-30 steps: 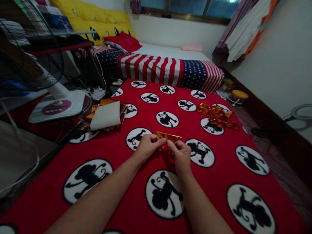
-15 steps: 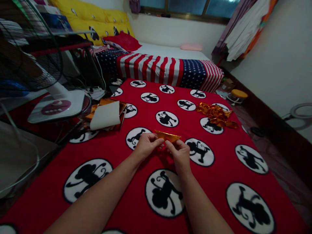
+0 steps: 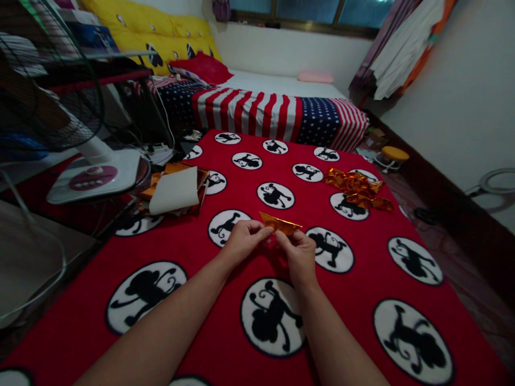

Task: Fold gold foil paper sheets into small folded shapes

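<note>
A folded piece of shiny gold foil paper (image 3: 281, 222) is held just above the red blanket (image 3: 217, 343) with monkey circles. My left hand (image 3: 245, 238) pinches its left part between thumb and fingers. On the right part, my right hand (image 3: 298, 251) grips it the same way, the two thumbs close together near its lower edge. The fingers behind the foil are partly hidden. To the right lies a pile of folded gold foil pieces (image 3: 356, 187). A stack of gold sheets (image 3: 177, 169) with a white sheet (image 3: 174, 191) on top rests at the left.
A fan with a white base (image 3: 96, 174) stands at the left, beside a shelf. At the back is a bed with a striped and starred cover (image 3: 257, 112). A yellow-topped stool (image 3: 395, 154) is near the right wall.
Both hands and the folded foil have shifted very slightly to the right. The grip looks the same, and the piles have not moved.
</note>
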A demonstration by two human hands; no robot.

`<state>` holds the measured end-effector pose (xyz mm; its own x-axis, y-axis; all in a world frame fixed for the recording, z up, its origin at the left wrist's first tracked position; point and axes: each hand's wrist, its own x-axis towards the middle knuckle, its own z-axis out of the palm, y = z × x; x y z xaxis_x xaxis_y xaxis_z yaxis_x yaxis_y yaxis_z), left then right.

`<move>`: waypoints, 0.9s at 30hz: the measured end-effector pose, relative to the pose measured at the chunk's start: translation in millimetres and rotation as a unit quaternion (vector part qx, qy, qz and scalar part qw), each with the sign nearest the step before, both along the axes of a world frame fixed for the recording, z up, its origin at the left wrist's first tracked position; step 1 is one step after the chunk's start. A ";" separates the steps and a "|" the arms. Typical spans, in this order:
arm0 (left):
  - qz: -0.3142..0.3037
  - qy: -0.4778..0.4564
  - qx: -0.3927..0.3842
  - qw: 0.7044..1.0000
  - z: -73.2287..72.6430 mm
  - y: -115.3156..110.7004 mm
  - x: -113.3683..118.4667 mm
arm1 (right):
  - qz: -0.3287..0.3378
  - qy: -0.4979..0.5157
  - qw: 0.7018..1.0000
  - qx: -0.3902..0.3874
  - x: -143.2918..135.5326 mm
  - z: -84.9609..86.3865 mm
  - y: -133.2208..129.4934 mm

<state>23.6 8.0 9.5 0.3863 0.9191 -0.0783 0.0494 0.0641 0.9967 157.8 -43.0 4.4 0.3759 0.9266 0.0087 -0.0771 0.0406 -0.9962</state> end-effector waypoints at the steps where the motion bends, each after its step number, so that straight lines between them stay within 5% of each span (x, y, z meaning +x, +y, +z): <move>1: 0.004 0.001 0.007 1.000 -0.3 0.2 -0.3 | 0.002 -0.003 1.000 -0.001 -0.2 0.5 0.3; 9: 0.025 0.016 0.057 0.998 -1.9 2.8 -2.7 | 0.025 -0.032 0.999 -0.003 2.3 3.0 1.3; 27: 0.002 -0.014 0.012 1.000 2.5 2.0 -3.7 | -0.021 -0.023 0.999 0.007 2.9 -5.2 1.9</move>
